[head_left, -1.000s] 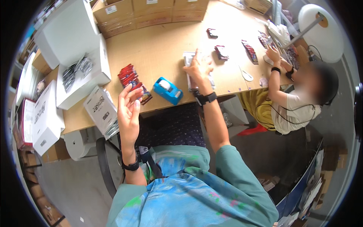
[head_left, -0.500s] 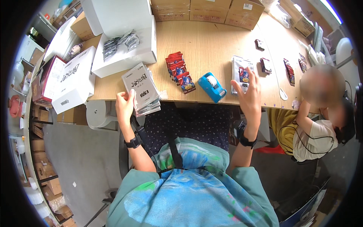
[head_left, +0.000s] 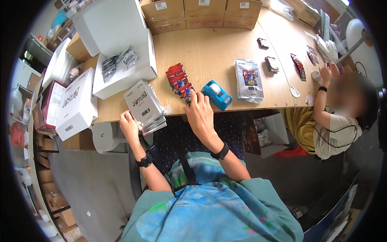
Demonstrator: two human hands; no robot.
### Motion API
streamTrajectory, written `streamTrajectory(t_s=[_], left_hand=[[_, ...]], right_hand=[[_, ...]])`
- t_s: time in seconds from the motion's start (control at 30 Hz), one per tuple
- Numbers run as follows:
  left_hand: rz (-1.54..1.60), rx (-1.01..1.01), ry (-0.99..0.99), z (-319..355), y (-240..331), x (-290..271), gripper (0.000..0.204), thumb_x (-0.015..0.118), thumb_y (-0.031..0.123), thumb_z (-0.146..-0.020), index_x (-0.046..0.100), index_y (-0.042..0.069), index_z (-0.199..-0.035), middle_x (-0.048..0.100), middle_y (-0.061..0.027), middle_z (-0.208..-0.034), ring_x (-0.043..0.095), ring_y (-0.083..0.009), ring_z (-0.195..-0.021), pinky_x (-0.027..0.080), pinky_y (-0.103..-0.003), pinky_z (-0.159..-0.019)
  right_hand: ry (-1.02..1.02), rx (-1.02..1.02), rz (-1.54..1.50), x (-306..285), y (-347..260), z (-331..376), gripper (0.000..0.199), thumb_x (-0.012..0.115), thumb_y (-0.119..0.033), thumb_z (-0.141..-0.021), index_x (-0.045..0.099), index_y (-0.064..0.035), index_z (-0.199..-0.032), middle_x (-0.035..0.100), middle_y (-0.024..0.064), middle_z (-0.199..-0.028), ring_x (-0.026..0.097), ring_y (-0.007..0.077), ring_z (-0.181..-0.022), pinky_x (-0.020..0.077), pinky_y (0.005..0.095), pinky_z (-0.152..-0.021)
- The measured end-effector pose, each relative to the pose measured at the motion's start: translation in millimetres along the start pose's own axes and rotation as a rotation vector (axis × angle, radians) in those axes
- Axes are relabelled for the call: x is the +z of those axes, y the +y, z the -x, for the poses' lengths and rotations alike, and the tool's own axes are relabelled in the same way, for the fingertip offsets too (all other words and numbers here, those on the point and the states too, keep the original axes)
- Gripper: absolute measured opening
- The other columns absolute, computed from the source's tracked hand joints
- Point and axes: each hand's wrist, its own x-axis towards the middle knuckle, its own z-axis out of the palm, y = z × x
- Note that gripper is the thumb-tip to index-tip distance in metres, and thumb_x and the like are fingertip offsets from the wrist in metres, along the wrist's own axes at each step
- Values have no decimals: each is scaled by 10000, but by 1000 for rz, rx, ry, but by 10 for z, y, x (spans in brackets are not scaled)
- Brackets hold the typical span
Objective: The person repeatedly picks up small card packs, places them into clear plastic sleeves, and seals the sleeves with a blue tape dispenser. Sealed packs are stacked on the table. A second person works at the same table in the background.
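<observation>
A stack of silver pouches (head_left: 146, 105) with dark print leans over the table's front edge. My left hand (head_left: 130, 127) is beside its near left edge, fingers curled; whether they pinch a pouch cannot be seen. Right of this stack lies an overlapping row of small red packets (head_left: 177, 77) with a blue-haired figure. My right hand (head_left: 201, 117) reaches over the near end of that row, fingers stretched and fingertips at the nearest packet. Beside it stands a blue tape dispenser (head_left: 217, 96). Farther right, a single red packet (head_left: 250, 77) rests on a second silver pouch stack (head_left: 242, 93).
An open white box (head_left: 147, 72) holds dark shiny packets; a closed white box (head_left: 76, 101) stands left of it. Brown cartons (head_left: 203, 18) line the back. Small packet piles (head_left: 272, 64) lie to the right, where a co-worker (head_left: 338, 131) sits with a hand on the table.
My right hand has moved left from the right-hand pouch stack to the red packet row. My left hand has drawn slightly back from the pouch stack. The co-worker's hand now shows on the table.
</observation>
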Motion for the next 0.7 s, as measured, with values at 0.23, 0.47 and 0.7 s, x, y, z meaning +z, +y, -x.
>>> streamTrajectory(t_s=[0.23, 0.47, 0.7], left_hand=[[227, -82, -99, 99, 160, 54, 305, 606, 259, -1058, 542, -25, -1151, 553, -35, -666, 467, -93, -476, 385, -275, -415], [215, -225, -28, 112, 250, -141, 279, 574, 202, -1045, 539, -40, -1178, 585, -100, -801, 585, -177, -607, 484, -349, -501], [486, -183, 34, 440, 1089, -477, 343, 494, 122, -1044, 490, 53, -1380, 575, -66, -967, 428, -70, -710, 404, -240, -644]], right_hand=[[63, 66, 114, 181, 32, -91, 694, 816, -128, -802, 492, 32, -1394, 570, 182, -1138, 566, 350, -1073, 490, 424, -955], [91, 24, -154, -113, 31, 16, 661, 776, -65, -810, 477, 57, -1387, 580, 216, -1143, 568, 371, -1070, 489, 445, -957], [188, -7, -354, -618, -18, 122, 560, 768, -38, -790, 530, 55, -1289, 609, 207, -1122, 586, 383, -1029, 496, 454, -928]])
